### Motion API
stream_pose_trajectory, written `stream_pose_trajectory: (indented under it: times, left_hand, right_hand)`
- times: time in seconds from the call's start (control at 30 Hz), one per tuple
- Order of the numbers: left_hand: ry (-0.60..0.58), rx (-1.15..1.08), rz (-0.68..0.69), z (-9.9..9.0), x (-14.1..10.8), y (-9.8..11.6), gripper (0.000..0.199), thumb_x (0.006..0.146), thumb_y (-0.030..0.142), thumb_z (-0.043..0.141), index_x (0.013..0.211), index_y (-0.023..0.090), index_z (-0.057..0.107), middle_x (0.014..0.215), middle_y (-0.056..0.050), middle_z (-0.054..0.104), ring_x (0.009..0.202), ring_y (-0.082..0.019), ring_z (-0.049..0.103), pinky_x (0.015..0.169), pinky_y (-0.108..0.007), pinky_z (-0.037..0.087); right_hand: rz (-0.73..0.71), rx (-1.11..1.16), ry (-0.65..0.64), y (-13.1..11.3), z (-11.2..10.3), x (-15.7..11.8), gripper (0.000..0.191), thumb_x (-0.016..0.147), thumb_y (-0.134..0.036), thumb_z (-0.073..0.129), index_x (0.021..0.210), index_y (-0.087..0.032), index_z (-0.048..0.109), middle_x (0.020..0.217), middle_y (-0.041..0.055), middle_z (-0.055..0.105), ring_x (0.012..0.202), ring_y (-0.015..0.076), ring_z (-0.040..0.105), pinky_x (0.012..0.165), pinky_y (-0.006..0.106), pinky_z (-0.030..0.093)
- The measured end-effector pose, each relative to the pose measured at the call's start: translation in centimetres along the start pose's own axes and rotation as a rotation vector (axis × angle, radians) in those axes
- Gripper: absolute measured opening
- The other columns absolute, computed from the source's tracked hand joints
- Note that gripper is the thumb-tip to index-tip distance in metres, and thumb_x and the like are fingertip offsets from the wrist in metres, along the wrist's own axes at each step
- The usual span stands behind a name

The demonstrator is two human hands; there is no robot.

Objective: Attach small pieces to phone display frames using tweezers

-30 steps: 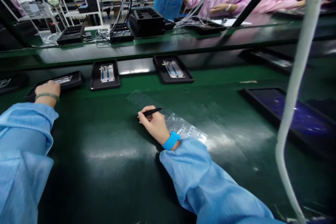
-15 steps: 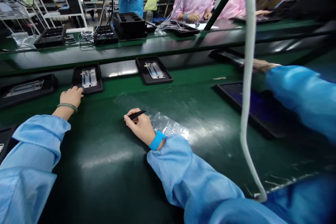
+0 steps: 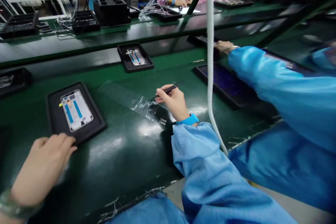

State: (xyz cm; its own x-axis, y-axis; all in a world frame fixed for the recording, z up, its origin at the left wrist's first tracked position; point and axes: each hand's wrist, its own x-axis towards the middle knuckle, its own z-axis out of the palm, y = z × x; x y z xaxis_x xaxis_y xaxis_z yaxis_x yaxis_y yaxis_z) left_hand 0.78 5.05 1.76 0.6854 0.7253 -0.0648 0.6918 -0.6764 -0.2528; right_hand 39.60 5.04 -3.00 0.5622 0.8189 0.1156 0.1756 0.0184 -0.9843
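Observation:
My left hand (image 3: 43,168), blurred by motion, lies on the green bench just off the near corner of a black tray (image 3: 54,119), and it holds nothing. That tray carries a white phone frame (image 3: 76,110) with blue strips. My right hand (image 3: 172,103) is shut on a slim black tool (image 3: 169,90), perhaps tweezers, whose tip points away from me. Under that hand lies a clear plastic sheet (image 3: 123,96) with small silver pieces (image 3: 147,108) on it. A second tray (image 3: 135,57) with a phone frame sits farther back.
A co-worker's blue-sleeved arm (image 3: 275,84) reaches in from the right, its hand (image 3: 224,46) over a dark tray. A large dark panel (image 3: 225,84) lies right of my hand, and a white cable (image 3: 210,59) hangs in front of it. A raised shelf holds black trays and wires.
The tray with the phone frame now lies nearer me, with my left hand drawn back toward me. The co-worker's arm reaches farther in, and the whole view has shifted.

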Motion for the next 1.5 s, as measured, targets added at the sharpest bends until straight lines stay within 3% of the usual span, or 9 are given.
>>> stream_pose_trajectory:
  times: [0.17, 0.33, 0.43, 0.53, 0.63, 0.77, 1.3, 1.4, 1.5]
  left_hand:
    - [-0.093, -0.213, 0.380, -0.7, -3.5, 6.5, 0.016, 0.079, 0.020, 0.049, 0.076, 0.026, 0.063, 0.074, -0.003, 0.062, 0.067, -0.023, 0.057, 0.060, -0.037, 0.040]
    - [-0.228, -0.397, 0.577, -2.3, -2.7, 9.5, 0.006, 0.073, 0.025, 0.065, 0.078, 0.023, 0.062, 0.078, -0.003, 0.067, 0.073, -0.023, 0.063, 0.063, -0.034, 0.047]
    - [-0.237, -0.458, 0.531, -3.7, 0.3, 10.4, 0.012, 0.084, 0.033, 0.055, 0.086, 0.023, 0.061, 0.086, -0.004, 0.066, 0.077, -0.022, 0.063, 0.069, -0.036, 0.049]
    - [-0.044, -0.457, 0.565, -4.2, 5.0, 12.0, 0.029, 0.088, 0.039, 0.048, 0.108, 0.019, 0.057, 0.116, -0.010, 0.060, 0.103, -0.025, 0.058, 0.084, -0.041, 0.047]
    - [0.093, -0.405, 0.622, -3.1, 9.5, 14.2, 0.041, 0.086, 0.040, 0.053, 0.119, 0.016, 0.052, 0.133, -0.014, 0.049, 0.127, -0.028, 0.042, 0.100, -0.044, 0.038]
    - [0.115, -0.367, 0.572, -1.3, 12.7, 16.4, 0.047, 0.088, 0.045, 0.047, 0.128, 0.020, 0.047, 0.142, -0.016, 0.041, 0.134, -0.032, 0.031, 0.106, -0.058, 0.024]
    - [0.068, -0.590, 0.473, 0.4, 13.6, 17.7, 0.038, 0.087, 0.032, 0.053, 0.124, 0.027, 0.052, 0.139, -0.013, 0.045, 0.132, -0.032, 0.033, 0.104, -0.069, 0.012]
    - [0.078, -0.717, 0.440, -0.2, 13.3, 17.1, 0.042, 0.080, 0.030, 0.063, 0.121, 0.025, 0.054, 0.136, -0.012, 0.047, 0.131, -0.033, 0.035, 0.105, -0.067, 0.016]
    - [0.118, -0.886, 0.346, -1.3, 12.8, 15.4, 0.036, 0.082, 0.032, 0.058, 0.115, 0.019, 0.055, 0.120, -0.012, 0.057, 0.117, -0.027, 0.049, 0.102, -0.051, 0.036]
  right_hand:
    - [0.079, -0.099, -0.031, 1.2, -2.4, -0.6, 0.021, 0.070, -0.030, 0.065, 0.081, -0.016, 0.053, 0.063, -0.0013, 0.059, 0.049, 0.0112, 0.062, 0.044, 0.022, 0.053]
    - [0.123, -0.147, -0.109, 1.4, -3.5, -2.2, 0.016, 0.069, -0.022, 0.063, 0.080, -0.016, 0.053, 0.059, -0.0023, 0.058, 0.043, 0.0102, 0.059, 0.041, 0.021, 0.051]
    - [0.143, -0.165, -0.147, 1.4, -4.2, -3.2, 0.015, 0.069, -0.020, 0.062, 0.080, -0.016, 0.053, 0.059, -0.0025, 0.058, 0.042, 0.0093, 0.057, 0.040, 0.021, 0.050]
    - [0.147, -0.173, -0.185, 1.3, -4.6, -3.9, 0.016, 0.069, -0.022, 0.062, 0.081, -0.016, 0.053, 0.059, -0.0031, 0.057, 0.043, 0.0086, 0.057, 0.041, 0.020, 0.049]
    - [0.144, -0.176, -0.211, 1.2, -4.7, -4.3, 0.017, 0.070, -0.023, 0.063, 0.082, -0.017, 0.054, 0.059, -0.0037, 0.057, 0.044, 0.0077, 0.057, 0.043, 0.019, 0.049]
    - [0.145, -0.176, -0.226, 1.2, -4.6, -4.4, 0.017, 0.071, -0.024, 0.062, 0.083, -0.017, 0.053, 0.059, -0.0041, 0.057, 0.044, 0.0072, 0.056, 0.044, 0.019, 0.049]
    - [0.283, 0.099, -0.189, 0.9, -4.2, -4.3, 0.027, 0.063, -0.026, 0.071, 0.082, -0.015, 0.055, 0.055, -0.0031, 0.062, 0.038, 0.0078, 0.055, 0.038, 0.018, 0.048]
    - [0.273, 0.183, -0.127, 0.2, -3.4, -4.6, 0.030, 0.065, -0.030, 0.070, 0.085, -0.017, 0.053, 0.057, -0.0043, 0.062, 0.039, 0.0062, 0.054, 0.039, 0.016, 0.047]
    - [0.243, 0.282, -0.084, -1.4, -1.8, -5.5, 0.029, 0.069, -0.034, 0.069, 0.086, -0.018, 0.053, 0.061, -0.0048, 0.063, 0.042, 0.0051, 0.056, 0.042, 0.015, 0.048]
